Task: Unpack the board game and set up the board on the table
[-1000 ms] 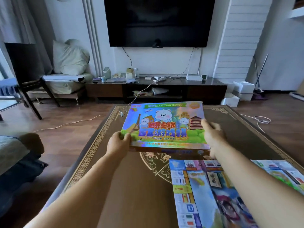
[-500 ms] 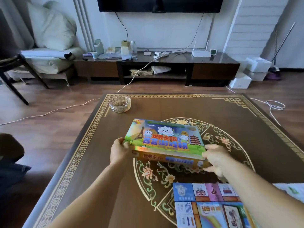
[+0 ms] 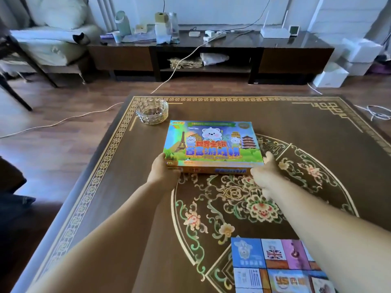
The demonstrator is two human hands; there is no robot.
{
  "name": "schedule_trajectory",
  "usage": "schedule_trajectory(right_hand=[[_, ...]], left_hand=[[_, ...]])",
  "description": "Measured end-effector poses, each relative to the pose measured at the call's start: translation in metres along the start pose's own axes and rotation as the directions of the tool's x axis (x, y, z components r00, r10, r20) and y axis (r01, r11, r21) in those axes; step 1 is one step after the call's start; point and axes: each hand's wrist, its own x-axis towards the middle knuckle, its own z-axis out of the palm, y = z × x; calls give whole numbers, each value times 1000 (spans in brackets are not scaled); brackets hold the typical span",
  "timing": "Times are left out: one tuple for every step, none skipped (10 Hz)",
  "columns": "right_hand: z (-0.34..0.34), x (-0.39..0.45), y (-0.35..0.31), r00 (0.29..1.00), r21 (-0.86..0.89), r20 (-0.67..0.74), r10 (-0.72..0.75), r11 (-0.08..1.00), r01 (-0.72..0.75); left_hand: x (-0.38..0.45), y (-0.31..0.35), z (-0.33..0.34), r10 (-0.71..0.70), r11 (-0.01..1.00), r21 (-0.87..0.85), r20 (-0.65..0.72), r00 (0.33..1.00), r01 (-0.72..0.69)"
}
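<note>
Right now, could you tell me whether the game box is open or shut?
Shut: the game box lies flat on the table with its printed lid seated over the base.

A wood floor spans the frame's middle left; a dark low TV cabinet runs along the white wall at top — a pale cushioned armchair sits upper left, white boxes upper right.

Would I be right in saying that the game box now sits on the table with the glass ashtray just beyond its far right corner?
Not quite: the head view shows the glass ashtray beyond the far left corner of the game box, not the right. The rest holds; the box sits on the table.
</note>
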Motion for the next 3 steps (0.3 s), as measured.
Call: schedule_trajectory(right_hand=[[2,0,-4,998,-112,56,24,994,-17],[1,-1,-5,997,-185,73,-6,983,19],[-3,-14,-16,989,-145,15,-145,979,146]], left_hand=[[2,1,4,2,985,169,43,999,-9],[4,-2,8,-20,968,252,24,1000,14],[-7,12,8,71,972,227,-66,995,-54]])
